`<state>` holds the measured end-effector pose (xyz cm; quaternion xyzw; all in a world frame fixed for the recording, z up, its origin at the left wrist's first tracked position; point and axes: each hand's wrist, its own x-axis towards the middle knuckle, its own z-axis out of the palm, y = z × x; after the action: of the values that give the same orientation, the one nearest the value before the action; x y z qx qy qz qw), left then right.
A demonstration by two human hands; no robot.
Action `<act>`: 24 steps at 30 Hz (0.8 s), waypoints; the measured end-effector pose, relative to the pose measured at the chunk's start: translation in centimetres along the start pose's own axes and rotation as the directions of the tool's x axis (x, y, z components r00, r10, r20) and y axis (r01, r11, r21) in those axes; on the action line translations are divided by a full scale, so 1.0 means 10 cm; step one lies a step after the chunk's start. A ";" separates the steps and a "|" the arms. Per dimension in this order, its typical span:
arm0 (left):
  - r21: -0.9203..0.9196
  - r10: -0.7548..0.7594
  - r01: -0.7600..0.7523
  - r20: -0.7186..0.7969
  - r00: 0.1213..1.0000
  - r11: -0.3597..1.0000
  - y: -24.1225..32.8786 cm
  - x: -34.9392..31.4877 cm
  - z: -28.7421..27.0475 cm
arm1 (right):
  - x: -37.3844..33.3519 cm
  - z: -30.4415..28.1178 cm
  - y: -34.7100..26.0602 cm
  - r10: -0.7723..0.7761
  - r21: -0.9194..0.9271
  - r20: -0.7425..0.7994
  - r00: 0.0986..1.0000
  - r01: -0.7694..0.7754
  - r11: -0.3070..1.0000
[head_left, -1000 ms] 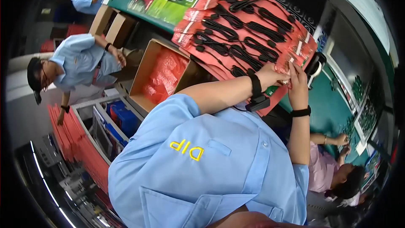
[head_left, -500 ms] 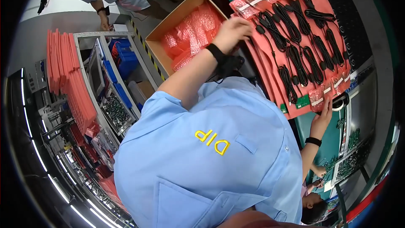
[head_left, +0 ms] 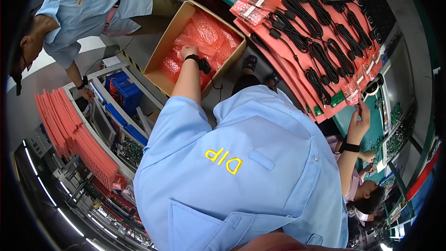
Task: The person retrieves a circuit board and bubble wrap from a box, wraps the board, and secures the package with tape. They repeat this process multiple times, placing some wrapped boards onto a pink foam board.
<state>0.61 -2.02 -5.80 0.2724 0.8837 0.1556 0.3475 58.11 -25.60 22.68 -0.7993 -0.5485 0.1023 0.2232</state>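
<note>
The left hand [head_left: 189, 52] is inside the cardboard box [head_left: 155, 78], its fingers obscured among red bubble-wrap bags [head_left: 206, 30]; their grip cannot be determined. The right hand [head_left: 360, 120] has its fingertips, narrowly spaced, at the lower edge of a white-striped bubble-wrap pouch [head_left: 349, 91] near coiled black cables [head_left: 320, 60]; whether they pinch it cannot be determined.

The person wears a light blue short-sleeved shirt [head_left: 260, 135] with a pointed collar [head_left: 200, 225], a pale round button [head_left: 315, 158] and yellow embroidered lettering [head_left: 224, 160], a small stitched rectangular patch [head_left: 261, 160] to its right. The bare left hand [head_left: 187, 52] has a black strap [head_left: 191, 57] with a small black box [head_left: 204, 66] and thin cable [head_left: 214, 84] at its wrist; a black wristband [head_left: 349, 147] circles the bare right hand's [head_left: 359, 123] wrist.
</note>
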 end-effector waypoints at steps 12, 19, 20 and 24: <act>-0.764 0.675 0.295 0.646 0.358 0.574 1.88 -2.52 -0.67 | 0.28 0.51 -1.18 -0.002 0.780 0.356 0.935 -0.296 0.552; -0.604 0.604 -0.017 0.796 0.035 0.797 2.07 -3.24 -0.11 | 0.22 1.14 -1.55 0.028 0.808 0.407 0.913 -0.374 0.456; -0.531 0.533 -0.082 0.846 0.009 0.844 2.05 -3.23 -0.08 | 0.19 1.13 -1.51 0.045 0.810 0.397 0.917 -0.373 0.452; -0.525 0.527 -0.048 0.845 0.092 0.850 2.13 -3.22 -0.02 | 0.09 1.00 -1.27 0.156 0.444 0.649 0.744 -0.538 0.717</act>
<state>28.09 -3.89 21.26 0.4078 0.3246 0.1704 0.8362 43.80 -18.48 19.94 -0.7078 -0.3570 0.5475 0.2680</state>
